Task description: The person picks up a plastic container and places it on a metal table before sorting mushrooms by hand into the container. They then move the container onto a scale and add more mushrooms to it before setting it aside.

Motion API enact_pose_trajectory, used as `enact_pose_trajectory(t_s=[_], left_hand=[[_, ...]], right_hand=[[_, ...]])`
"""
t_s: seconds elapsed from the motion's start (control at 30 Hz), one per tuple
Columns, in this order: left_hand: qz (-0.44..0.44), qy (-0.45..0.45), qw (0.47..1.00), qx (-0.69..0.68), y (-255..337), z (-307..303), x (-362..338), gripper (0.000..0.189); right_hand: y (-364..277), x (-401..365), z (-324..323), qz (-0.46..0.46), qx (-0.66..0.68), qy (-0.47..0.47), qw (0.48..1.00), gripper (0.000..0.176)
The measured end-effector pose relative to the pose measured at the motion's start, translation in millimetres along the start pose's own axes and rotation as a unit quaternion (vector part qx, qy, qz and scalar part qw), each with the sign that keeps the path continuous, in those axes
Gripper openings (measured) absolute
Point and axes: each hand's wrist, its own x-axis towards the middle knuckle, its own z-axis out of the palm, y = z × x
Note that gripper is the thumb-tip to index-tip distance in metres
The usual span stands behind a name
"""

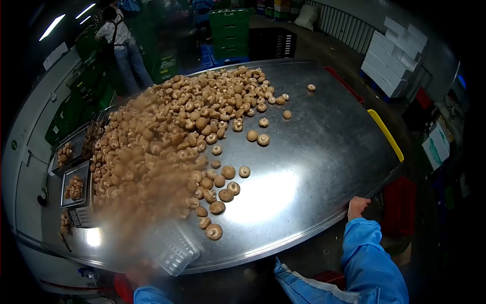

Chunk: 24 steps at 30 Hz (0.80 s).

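Steel table (pixel 314 162) under mushrooms (pixel 167 131), right fingers (pixel 357 202) closed on edge; left fingers (pixel 142 272) unreadable at tipped crate (pixel 174 248).

No lettering can be read anywhere: the small green round sign (pixel 12 145) on the white wall and the sheets (pixel 438 144) posted at right are too small.

The room is big and dim. Long white lights (pixel 53 25) shine on the left. Green crates (pixel 229 30) stand stacked at the back, and white boxes (pixel 397 48) sit by the right wall. The floor (pixel 324 48) is brown. The bench (pixel 314 167) is shiny grey metal. A person (pixel 121 45) stands far off.
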Motion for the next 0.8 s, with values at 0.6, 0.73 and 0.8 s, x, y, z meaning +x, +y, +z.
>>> enact_pose_trajectory(t_s=[0.6,0.73,0.8], left_hand=[[-0.002,0.000,0.998,-0.069,-6.4,9.8,3.1,0.040],[-0.001,0.004,0.996,-0.084,-14.4,20.4,5.2,0.041],[-0.029,-0.012,0.996,-0.087,-10.2,15.5,6.7,0.041]], right_hand=[[-8.9,-6.9,-14.4,0.037,0.041,-0.043,0.998,0.057],[-12.3,-10.3,-20.5,0.037,0.031,-0.045,0.998,0.057],[-13.1,-11.7,-23.7,0.035,0.029,-0.048,0.998,0.057]])
